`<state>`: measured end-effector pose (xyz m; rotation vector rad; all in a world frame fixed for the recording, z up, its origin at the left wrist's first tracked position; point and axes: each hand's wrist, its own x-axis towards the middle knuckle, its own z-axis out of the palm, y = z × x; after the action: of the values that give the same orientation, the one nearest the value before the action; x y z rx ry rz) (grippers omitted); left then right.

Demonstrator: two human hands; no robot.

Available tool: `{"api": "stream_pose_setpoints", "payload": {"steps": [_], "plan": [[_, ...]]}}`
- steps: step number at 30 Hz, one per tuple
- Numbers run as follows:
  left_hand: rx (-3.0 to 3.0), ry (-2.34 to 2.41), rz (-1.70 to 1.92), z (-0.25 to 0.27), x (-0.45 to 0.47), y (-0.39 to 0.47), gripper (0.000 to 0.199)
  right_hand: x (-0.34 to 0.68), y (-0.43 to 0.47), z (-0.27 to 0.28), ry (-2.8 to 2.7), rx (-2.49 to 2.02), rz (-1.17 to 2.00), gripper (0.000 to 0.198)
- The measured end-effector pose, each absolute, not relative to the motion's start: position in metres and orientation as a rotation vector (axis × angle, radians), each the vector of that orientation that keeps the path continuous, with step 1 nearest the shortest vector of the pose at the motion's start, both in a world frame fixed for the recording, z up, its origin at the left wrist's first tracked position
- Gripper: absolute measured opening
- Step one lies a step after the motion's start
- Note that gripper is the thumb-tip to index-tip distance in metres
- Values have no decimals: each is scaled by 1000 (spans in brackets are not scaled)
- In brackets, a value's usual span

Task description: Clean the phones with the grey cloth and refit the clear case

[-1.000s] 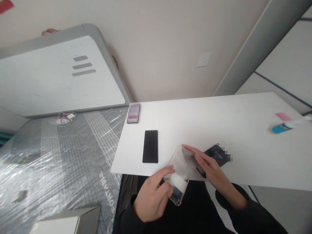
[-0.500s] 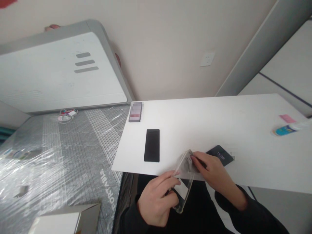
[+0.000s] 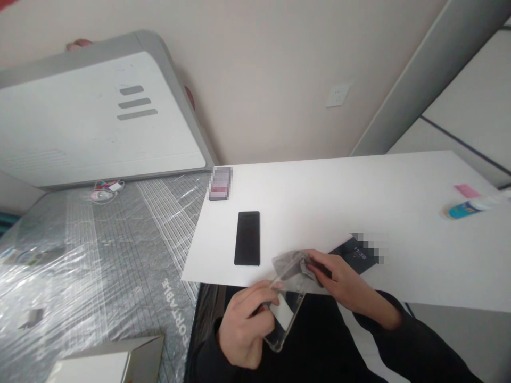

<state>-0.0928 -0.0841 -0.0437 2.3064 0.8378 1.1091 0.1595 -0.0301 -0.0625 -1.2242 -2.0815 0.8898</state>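
My left hand [image 3: 243, 322] grips a clear phone case [image 3: 285, 306] at the near edge of the white table [image 3: 359, 191]. My right hand [image 3: 339, 276] presses a grey cloth [image 3: 289, 262] against the upper part of the case. Just behind my right hand a black phone [image 3: 355, 254] lies face up with its screen lit. A second black phone [image 3: 247, 238] lies flat on the table to the left, apart from both hands.
A small card [image 3: 220, 183] sits at the table's far left corner. At the right edge lie a blue-labelled tube [image 3: 463, 208] and a pink slip [image 3: 467, 190]. Left of the table is a plastic-wrapped grey mattress [image 3: 99, 255] with a white headboard [image 3: 96, 117].
The case has tilted and dropped lower in my left hand. My right hand has bunched the grey cloth and slid it left along the case's top.
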Motion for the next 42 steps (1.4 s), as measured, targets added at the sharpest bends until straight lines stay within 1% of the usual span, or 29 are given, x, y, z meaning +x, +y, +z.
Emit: {"api": "stream_pose_setpoints", "payload": {"steps": [1,3,5,7,8,10,11,13,15,17,19,22,24,26,29,31,33,37,40,42], "plan": [[2288,862,1113,-45,-96,-84,33,165,-26,-60,-2084,-1243,896,36],[2244,922,1126,-48,-101,-83,33,184,-12,-57,-2022,-1382,789,45],[2196,971,1153,-52,-103,-82,32,212,5,-55,-1875,-1579,579,53],[2163,1003,1150,-57,-102,-79,31,243,19,-56,-1762,-1728,403,53],[2161,1019,1131,-60,-99,-77,30,257,23,-58,-1734,-1787,302,56],[2184,1058,1063,-66,-94,-72,28,277,22,-65,-1781,-1832,111,63],[2198,1083,1025,-70,-91,-70,26,283,18,-71,-1865,-1804,58,63],[2212,1140,941,-75,-85,-66,24,286,3,-83,-2123,-1645,101,58],[2257,1176,835,-79,-81,-63,21,280,-14,-96,-2372,-1418,296,57],[2361,1184,707,-80,-77,-60,18,271,-28,-104,-2521,-1256,450,66],[2467,1176,587,-80,-74,-56,22,262,-35,-106,-2570,-1195,507,72],[2548,1181,477,-82,-67,-53,38,257,-37,-100,-2579,-1171,485,68],[2566,1200,463,-85,-62,-52,43,257,-36,-93,-2593,-1168,446,67],[2561,1225,474,-89,-56,-53,39,257,-34,-86,-2607,-1167,397,62],[2543,1229,487,-94,-47,-56,28,261,-32,-77,-2592,-1176,335,53],[2534,1212,489,-95,-43,-57,23,266,-30,-71,-2535,-1194,309,53],[2525,1184,484,-95,-40,-58,30,272,-27,-66,-2455,-1205,279,56],[2525,1135,447,-96,-39,-58,58,283,-19,-57,-2364,-1195,196,58],[2528,1179,478,-100,-41,-60,74,286,-16,-52,-2327,-1196,213,56],[2505,1270,537,-104,-41,-62,81,284,-17,-49,-2293,-1185,259,55]]}}
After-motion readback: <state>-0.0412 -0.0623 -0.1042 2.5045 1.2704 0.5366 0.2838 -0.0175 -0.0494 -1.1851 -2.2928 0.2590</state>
